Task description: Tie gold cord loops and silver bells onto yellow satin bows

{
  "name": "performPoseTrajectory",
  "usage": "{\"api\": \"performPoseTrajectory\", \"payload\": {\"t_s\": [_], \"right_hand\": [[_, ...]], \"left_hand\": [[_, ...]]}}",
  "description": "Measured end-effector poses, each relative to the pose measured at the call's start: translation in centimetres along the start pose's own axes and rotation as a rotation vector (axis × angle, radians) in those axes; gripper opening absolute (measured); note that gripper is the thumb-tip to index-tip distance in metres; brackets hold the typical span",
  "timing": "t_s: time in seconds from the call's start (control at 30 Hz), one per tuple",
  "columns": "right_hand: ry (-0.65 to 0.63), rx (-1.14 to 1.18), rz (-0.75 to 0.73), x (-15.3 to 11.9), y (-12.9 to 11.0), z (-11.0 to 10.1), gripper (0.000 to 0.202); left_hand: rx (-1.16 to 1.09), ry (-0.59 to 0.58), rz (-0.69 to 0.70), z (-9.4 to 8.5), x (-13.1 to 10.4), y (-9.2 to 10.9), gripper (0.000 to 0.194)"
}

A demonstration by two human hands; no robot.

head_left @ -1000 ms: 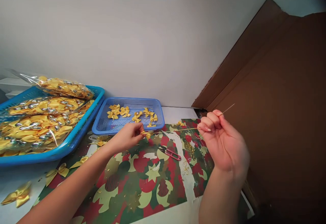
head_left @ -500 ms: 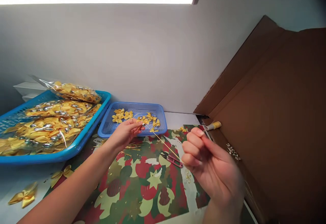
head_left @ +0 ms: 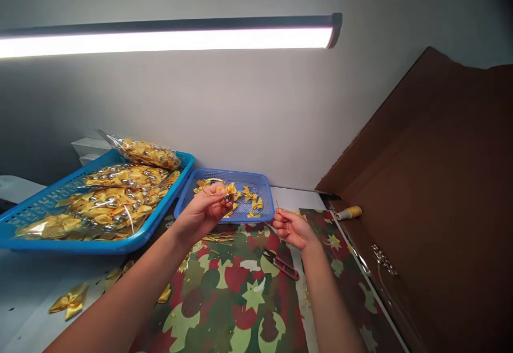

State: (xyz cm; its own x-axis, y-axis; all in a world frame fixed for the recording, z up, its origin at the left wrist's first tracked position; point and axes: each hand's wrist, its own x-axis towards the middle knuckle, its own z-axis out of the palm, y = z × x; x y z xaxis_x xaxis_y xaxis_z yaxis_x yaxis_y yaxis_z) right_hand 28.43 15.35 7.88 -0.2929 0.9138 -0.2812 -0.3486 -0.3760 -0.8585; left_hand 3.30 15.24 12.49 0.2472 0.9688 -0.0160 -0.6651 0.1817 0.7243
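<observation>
Pinched in the fingers of my left hand [head_left: 206,203] is a small gold ribbon bow [head_left: 231,188] with a shiny silver bead [head_left: 227,198] on it. My right hand [head_left: 294,228] is closed, thumb and fingertip together on a fine strand of cord [head_left: 277,204] whose tip pokes up above them. Both hands are raised in front of a blue basket [head_left: 267,192] with loose gold bows [head_left: 250,195] inside. Below my right hand lies a pair of thread snips [head_left: 285,267] with dark red handles. Loose gold cords [head_left: 218,239] are spread under my left hand.
At left, a larger blue basket [head_left: 132,243] holds clear bags of bows and silver beads [head_left: 114,203]. A gold bow [head_left: 69,302] lies near the front left. Cardboard [head_left: 420,182] walls the right side, with a yellow-and-white tube [head_left: 349,213] beside it. A lamp [head_left: 200,40] hangs above.
My right hand has moved away from me, toward the baskets. The cord no longer stretches visibly between both hands. The bow in my left hand now shows clearly. The view has tilted up.
</observation>
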Motion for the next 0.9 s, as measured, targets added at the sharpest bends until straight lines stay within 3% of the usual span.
{"api": "performPoseTrajectory", "payload": {"t_s": [0.1, 0.33, 0.53, 0.7, 0.9], "right_hand": [[0.06, -0.07, -0.048, 0.2, 1.0, 0.5, 0.047], [0.194, -0.26, -0.178, 1.0, 4.4, 4.4, 0.037], [0.386, -0.308, -0.38, 1.7, 3.8, 3.1, 0.034], [0.444, -0.254, -0.5, 1.3, 2.1, 2.5, 0.035], [0.363, -0.285, -0.666, -3.6, 0.3, 6.6, 0.021]], "left_hand": [[0.004, -0.061, -0.047, 0.8, -0.6, -0.4, 0.033], [0.086, -0.207, -0.196, 2.1, -2.5, -0.5, 0.037], [0.158, -0.313, -0.282, 2.5, -3.2, -0.7, 0.037], [0.253, -0.085, -0.247, 2.2, -2.1, -1.3, 0.028], [0.32, 0.029, -0.203, 1.9, -1.2, -1.9, 0.031]]}}
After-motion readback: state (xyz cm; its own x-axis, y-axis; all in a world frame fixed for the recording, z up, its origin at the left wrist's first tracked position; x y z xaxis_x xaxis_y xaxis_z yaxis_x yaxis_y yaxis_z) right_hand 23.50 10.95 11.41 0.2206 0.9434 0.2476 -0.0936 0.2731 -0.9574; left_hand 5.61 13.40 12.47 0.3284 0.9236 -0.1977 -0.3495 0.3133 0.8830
